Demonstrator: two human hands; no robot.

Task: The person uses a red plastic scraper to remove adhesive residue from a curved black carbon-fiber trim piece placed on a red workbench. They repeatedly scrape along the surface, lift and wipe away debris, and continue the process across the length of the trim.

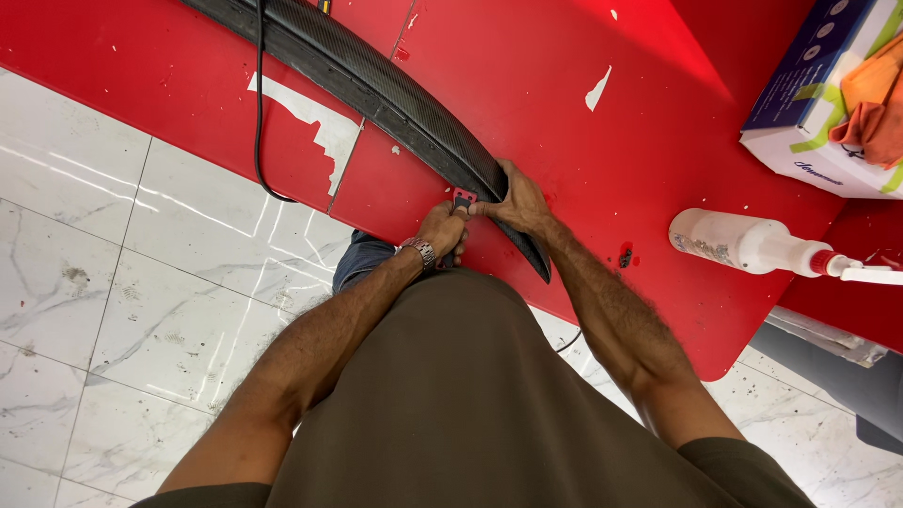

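A long black carbon-weave strip [376,80] lay on the red counter [640,122], its long axis running from the upper left, where the frame cut it off, down to a pointed tip near the counter's front edge, just right of the person's middle. Both hands met at that near end. The right hand [515,199] lay flat over the strip, fingers spread across its width and pressing it down, thumb pointing left toward the other hand. The left hand [442,230], a metal watch [419,250] on its wrist, was closed narrow, pinching a small red-and-grey piece [463,198] against the strip's left edge. So the piece sat just above the left hand and touching the strip, with the right thumb right beside it; the left hand was the one on it, the right only steadying.

What the piece was could not be told; it was small and half covered by fingers. The strip's tip was partly hidden under the right hand and wrist. A thin black cable [258,113] crossed the strip higher up and hung off the counter over the tiled floor [122,301]. Well off to the right a white spray bottle [743,242] lay on its side, and a box [809,103] with an orange cloth [870,99] on it was cut off by the frame.
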